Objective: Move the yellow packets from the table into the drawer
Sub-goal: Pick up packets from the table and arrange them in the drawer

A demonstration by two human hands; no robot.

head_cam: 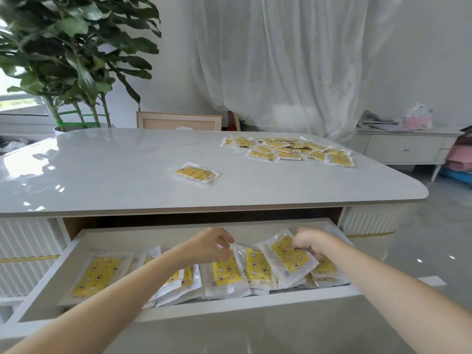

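Note:
The white drawer (178,306) stands pulled out under the table (115,169) and holds several yellow packets in clear wrap. My left hand (209,245) is inside it and pinches the top edge of a yellow packet (226,273) near the middle. My right hand (310,242) grips the top corner of another packet (290,255) that stands tilted at the drawer's right. One flat packet (95,274) lies at the drawer's left. On the tabletop a single packet (195,172) lies near the middle, and a heap of packets (288,149) sits at the far right.
A large potted plant (74,60) stands behind the table's left end. A wooden frame (178,120) leans beyond the far edge. At the right stands a low white cabinet (403,148) with a bag (417,116) on it. White curtains hang behind.

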